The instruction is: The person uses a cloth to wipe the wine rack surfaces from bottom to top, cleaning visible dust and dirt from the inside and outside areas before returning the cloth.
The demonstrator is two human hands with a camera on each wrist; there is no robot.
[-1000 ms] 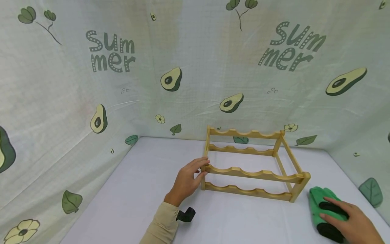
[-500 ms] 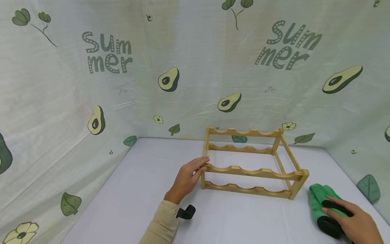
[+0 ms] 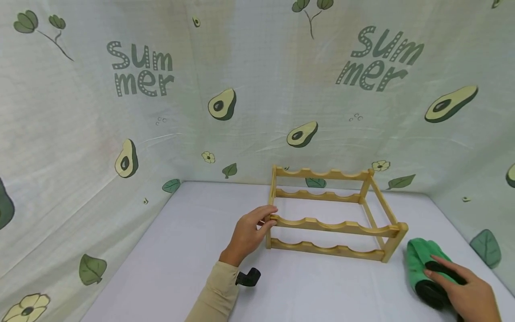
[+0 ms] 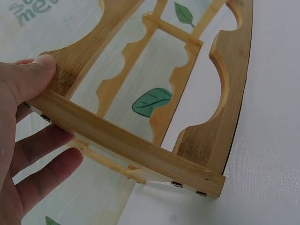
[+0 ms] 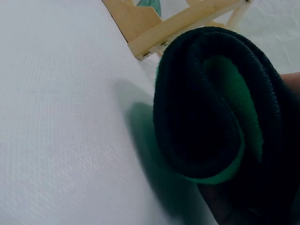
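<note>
A light wooden wine rack (image 3: 338, 227) with scalloped rails stands on the white table. At its front left corner, my left hand (image 3: 246, 233) grips the end of the upper front rail. The left wrist view shows the thumb (image 4: 41, 75) on the rail's face and other fingers behind the end post (image 4: 126, 140). To the right of the rack, a folded green cloth (image 3: 420, 257) with black edging is pinched between the thumb and fingers of my right hand (image 3: 474, 290). Rolled layers of the cloth (image 5: 187, 108) fill much of the right wrist view, close over the table.
White cloth covers the table (image 3: 193, 250). A printed fabric backdrop (image 3: 257, 58) with avocados and lettering rises behind and at both sides, close behind the rack. A black strap piece (image 3: 248, 277) sits at my left wrist.
My right thumb and fingers have drawn closer together on the green cloth, which has shifted slightly forward. The left hand stays at the rack's corner, and the head view has turned a little.
</note>
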